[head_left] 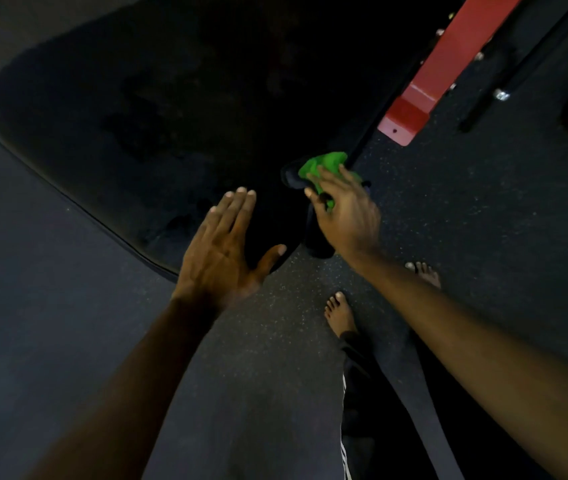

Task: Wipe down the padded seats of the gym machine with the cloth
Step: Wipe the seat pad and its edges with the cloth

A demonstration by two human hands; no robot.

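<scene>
My right hand curls its fingers round the bunched green cloth at the right edge of the black padded seat. My left hand is flat over the seat's near end, fingers straight and close together. A red frame stands far right, and my bare foot is on the speckled floor.

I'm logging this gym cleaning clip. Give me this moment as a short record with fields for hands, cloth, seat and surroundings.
left hand: fingers straight, spread over the near corner of the seat; contact unclear
right hand: grips the cloth
green cloth: bunched, at the seat's right edge
padded seat: black, large, with a rounded outline
red frame: machine part, beyond the cloth to the right
floor: dark and speckled
bare feet: on the floor, near the seat
</scene>
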